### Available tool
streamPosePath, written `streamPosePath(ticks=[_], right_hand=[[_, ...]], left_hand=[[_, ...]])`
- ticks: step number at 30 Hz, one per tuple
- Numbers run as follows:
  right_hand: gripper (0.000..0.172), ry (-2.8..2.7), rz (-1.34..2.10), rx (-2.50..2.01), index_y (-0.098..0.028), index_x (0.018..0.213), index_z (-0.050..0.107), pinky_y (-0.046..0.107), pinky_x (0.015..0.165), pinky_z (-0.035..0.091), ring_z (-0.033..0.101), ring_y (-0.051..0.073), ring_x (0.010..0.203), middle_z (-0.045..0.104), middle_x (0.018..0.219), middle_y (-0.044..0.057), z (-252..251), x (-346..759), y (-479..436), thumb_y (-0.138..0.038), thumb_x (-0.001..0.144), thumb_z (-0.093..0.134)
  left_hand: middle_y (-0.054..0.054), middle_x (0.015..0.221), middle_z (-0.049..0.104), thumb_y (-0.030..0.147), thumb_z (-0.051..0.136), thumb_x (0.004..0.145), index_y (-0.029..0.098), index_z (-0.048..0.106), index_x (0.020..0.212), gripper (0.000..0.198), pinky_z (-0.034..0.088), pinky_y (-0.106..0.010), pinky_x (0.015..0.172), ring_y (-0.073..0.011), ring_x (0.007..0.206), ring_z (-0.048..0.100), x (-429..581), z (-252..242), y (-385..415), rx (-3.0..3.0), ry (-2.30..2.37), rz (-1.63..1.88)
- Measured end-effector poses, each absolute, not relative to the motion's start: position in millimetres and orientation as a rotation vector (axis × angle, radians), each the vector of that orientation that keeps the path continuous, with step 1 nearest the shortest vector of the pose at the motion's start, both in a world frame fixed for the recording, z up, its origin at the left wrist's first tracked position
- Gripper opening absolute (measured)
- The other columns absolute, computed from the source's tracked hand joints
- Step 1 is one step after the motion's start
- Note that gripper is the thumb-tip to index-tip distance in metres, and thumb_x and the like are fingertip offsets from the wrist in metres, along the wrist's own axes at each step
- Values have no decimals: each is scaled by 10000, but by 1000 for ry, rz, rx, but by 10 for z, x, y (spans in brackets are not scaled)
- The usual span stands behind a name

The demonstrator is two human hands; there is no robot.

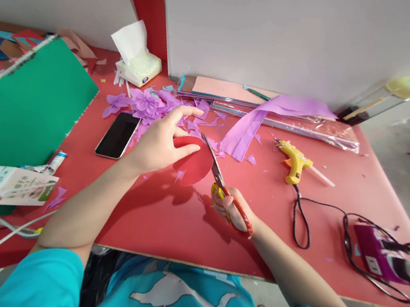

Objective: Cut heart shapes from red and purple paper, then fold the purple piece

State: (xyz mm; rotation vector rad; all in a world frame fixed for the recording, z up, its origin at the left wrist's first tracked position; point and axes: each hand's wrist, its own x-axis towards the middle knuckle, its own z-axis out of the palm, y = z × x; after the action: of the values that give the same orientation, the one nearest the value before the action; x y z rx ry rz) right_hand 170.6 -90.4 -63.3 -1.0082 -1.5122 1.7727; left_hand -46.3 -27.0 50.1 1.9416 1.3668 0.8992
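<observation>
Above the red table (165,219), just past its near edge, our left hand (161,142) holds a rounded piece of red paper (195,165), its fingers clamped on the paper's left side with the thumb on top and the index finger stretched out beyond it. Our right hand (233,211) has its fingers closed through the loops of a pair of scissors with orange and yellow handles (220,181). The scissors' long axis runs on a diagonal, handles near us at lower right, blade tips pointing away and to the left, toward the left thumb. The blades lie along the paper's right edge; we cannot tell how far apart they are. Beyond the left hand lie purple paper flowers (146,104) and a black smartphone (118,134); a yellow glue gun (295,161) rests well off to the right.
</observation>
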Motion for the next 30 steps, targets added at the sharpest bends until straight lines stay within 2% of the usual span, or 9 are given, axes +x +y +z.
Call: streamPosePath(ticks=[3,5,9,15,18,21,26,30], right_hand=[[567,-1580,1707,-1020,-207,583,309,213,350,231,254,49,402,304,521,-64,-609,1707,-894,-741,749,403],[567,-1624,1677,-1007,-208,587,308,216,356,231,259,53,407,306,522,-60,-583,1703,-886,-743,754,390],[523,-1590,1697,-1013,-205,607,341,219,357,248,289,63,403,331,509,-56,-579,1691,-880,-691,788,413],[434,-1380,1750,-808,-178,721,451,228,384,332,411,67,407,445,633,-23,-552,1650,-865,-597,833,449],[478,-1311,1809,-860,-164,788,492,225,395,350,445,68,440,469,725,0,-501,1645,-846,-638,816,433],[522,-1294,1865,-881,-172,813,493,230,421,349,438,77,468,471,721,1,-470,1649,-846,-690,782,431],[748,-1439,1821,-815,-191,1023,485,294,568,369,433,142,658,493,879,65,-444,1673,-865,-834,686,308],[699,-1530,1818,-795,-205,1027,480,299,578,338,388,140,646,465,850,45,-445,1711,-856,-809,711,328]], left_hand=[[27,764,652,234,669,712,263,475,1233,557,516,-249,639,-151,665,640,-474,504,-257,1954,1366,879],[8,916,663,232,668,710,261,482,1219,542,521,-238,650,-135,681,642,-479,507,-250,1962,1359,883],[-22,1195,585,232,667,703,255,493,1196,524,531,-228,689,-127,768,645,-489,506,-234,1981,1357,899],[-23,1153,606,227,660,712,250,479,1210,530,522,-213,639,-121,736,639,-505,485,-217,1996,1376,872],[-20,1184,589,243,658,717,244,477,1200,516,528,-218,661,-120,758,638,-503,483,-217,2021,1365,865],[-15,1196,584,237,653,720,240,467,1199,513,535,-232,689,-111,749,634,-499,490,-223,2038,1369,836],[-19,1186,587,237,654,721,243,454,1211,529,540,-243,686,-124,763,638,-490,501,-241,2023,1346,816],[-36,1240,553,223,662,712,239,443,1239,571,535,-231,662,-106,723,628,-472,518,-262,1986,1304,809]])
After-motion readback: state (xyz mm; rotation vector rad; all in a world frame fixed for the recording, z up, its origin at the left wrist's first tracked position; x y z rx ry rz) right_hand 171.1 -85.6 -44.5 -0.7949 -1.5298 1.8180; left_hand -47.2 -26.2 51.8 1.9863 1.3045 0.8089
